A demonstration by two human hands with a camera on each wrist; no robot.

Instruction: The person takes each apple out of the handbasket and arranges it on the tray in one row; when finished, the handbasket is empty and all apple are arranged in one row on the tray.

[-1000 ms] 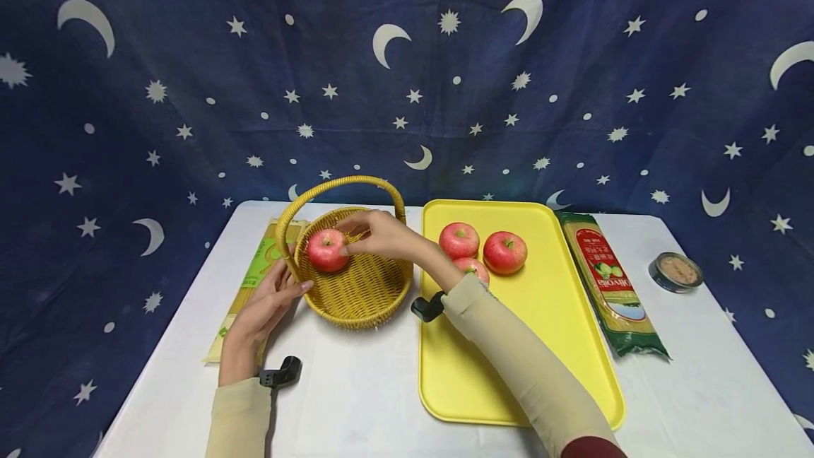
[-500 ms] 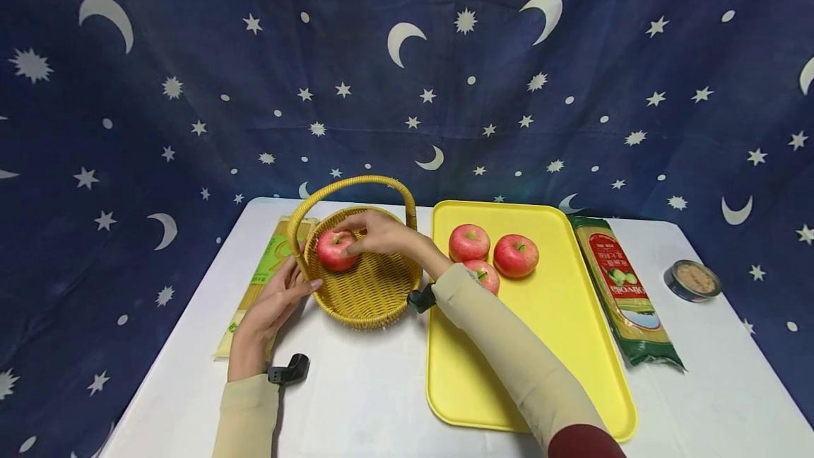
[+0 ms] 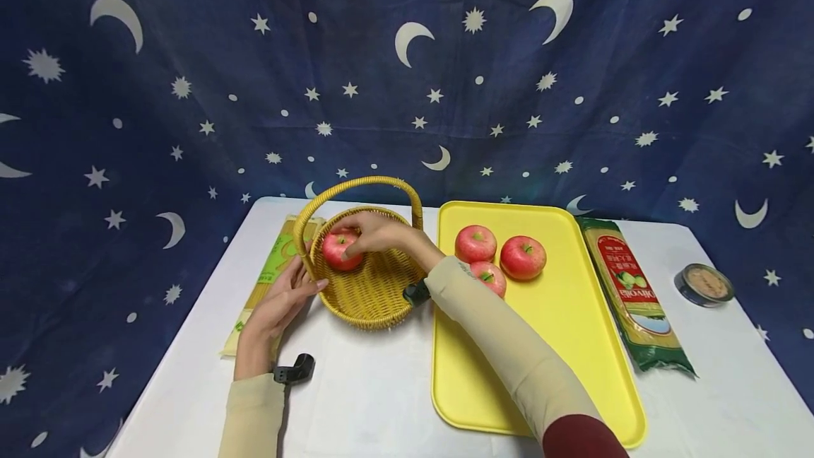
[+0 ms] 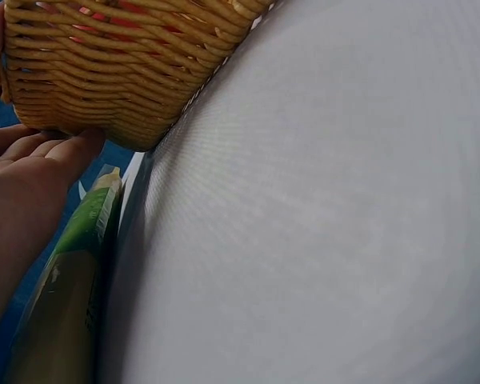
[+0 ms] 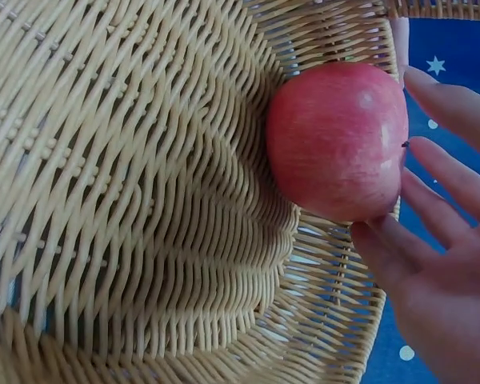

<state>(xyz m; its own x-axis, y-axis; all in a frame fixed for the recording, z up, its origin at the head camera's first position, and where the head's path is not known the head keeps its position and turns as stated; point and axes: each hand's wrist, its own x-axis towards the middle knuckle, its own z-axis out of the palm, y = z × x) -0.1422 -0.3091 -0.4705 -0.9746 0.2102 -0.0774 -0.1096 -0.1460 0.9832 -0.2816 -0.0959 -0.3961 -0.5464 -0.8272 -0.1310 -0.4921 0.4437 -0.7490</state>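
Note:
A yellow wicker basket [image 3: 369, 302] with a tall arched handle stands on the white table, tilted a little. One red apple [image 3: 337, 254] sits inside it, against its left wall. My right hand [image 3: 375, 232] reaches under the handle and holds this apple, thumb and fingertips on its surface; in the right wrist view the apple [image 5: 336, 140] rests against the woven wall. With my left hand [image 3: 280, 302] I grip the basket's left side, thumb near the rim. The left wrist view shows those fingers [image 4: 68, 152] beneath the woven side.
Right of the basket lies a yellow tray [image 3: 540, 359] with three apples [image 3: 523, 257], one partly behind my right sleeve. A green noodle pack [image 3: 270, 267] lies left, partly hidden by my left hand. Farther right are a red-and-green pasta pack [image 3: 636, 295] and a round tin [image 3: 704, 284].
The head view has shifted, so everything sits farther right. My right hand has moved left relative to the basket, its fingers coming farther over the apple. The left hand keeps its grip.

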